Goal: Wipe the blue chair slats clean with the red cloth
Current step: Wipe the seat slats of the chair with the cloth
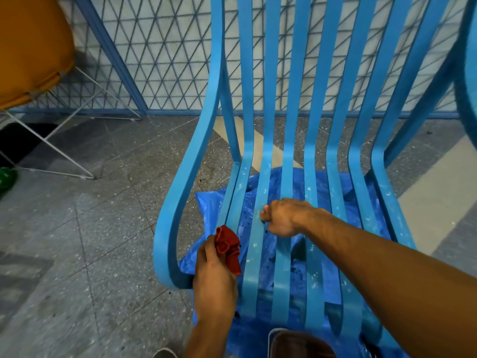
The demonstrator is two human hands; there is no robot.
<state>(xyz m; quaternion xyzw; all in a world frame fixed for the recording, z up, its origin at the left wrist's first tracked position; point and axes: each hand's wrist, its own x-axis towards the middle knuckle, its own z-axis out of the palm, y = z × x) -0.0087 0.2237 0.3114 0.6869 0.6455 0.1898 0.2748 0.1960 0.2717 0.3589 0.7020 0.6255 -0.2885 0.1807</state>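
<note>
Head view, the only one. Blue chair (291,140) fills centre and right, its slats (290,177) running from the far backrest down through the seat toward the near edge; pale specks and dark grit show on the seat portion. Left hand (215,277) grasps the red cloth (228,245), bunched into a wad, at the near-left slats beside the curved left armrest (178,202); the cloth touches or sits just off the second slat, I cannot tell which. Right hand (281,218) is clenched around a middle slat, fingers curled under it, apparently bracing. Risks, as judgement: a wadded cloth gives little contact face, so it may smear the specks rather than lift them; a loose tail could catch in a gap between slats and pull free of the hand. Grit pushed off will fall through to the blue plastic sheet (214,202) under the chair, which looks slippery underfoot. Fingers tucked under a slat could get pinched if the cloth hand sweeps right into them. Room: gaps between slats are narrow, fine for cloth edges, tight for knuckles. The armrest loop hems the left hand on its left. Open floor (103,228) lies left; a wire-legged orange seat (31,47) stands far left, well apart. A container rim (273,334) sits at the near edge, close below the forearms.
</note>
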